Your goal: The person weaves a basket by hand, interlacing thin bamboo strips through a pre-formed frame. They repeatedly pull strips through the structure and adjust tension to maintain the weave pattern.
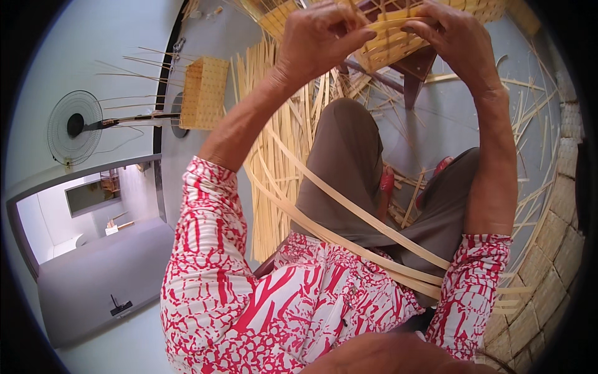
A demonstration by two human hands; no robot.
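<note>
In front of me, at the top of the head view, a yellowish woven basket (392,51) rests tilted against a dark brown wooden stool (418,65). My left hand (322,38) is closed at the basket's left edge, its thumb and fingers pinching a thin strip there. At the right edge, my right hand (453,38) pinches a flat pale strip (398,22) between thumb and fingers along the rim. Both hands are partly cut off by the picture's top. Long flat strips (367,225) lie across my lap and pass under my right arm.
A thick pile of loose strips (283,162) lies to my left. Beyond it stands an unfinished basket (205,93) with long strips sticking out, near a standing fan (75,124). Strip scraps (529,115) litter the floor at right, beside stacked woven pieces (542,262). A doorway (93,199) opens at far left.
</note>
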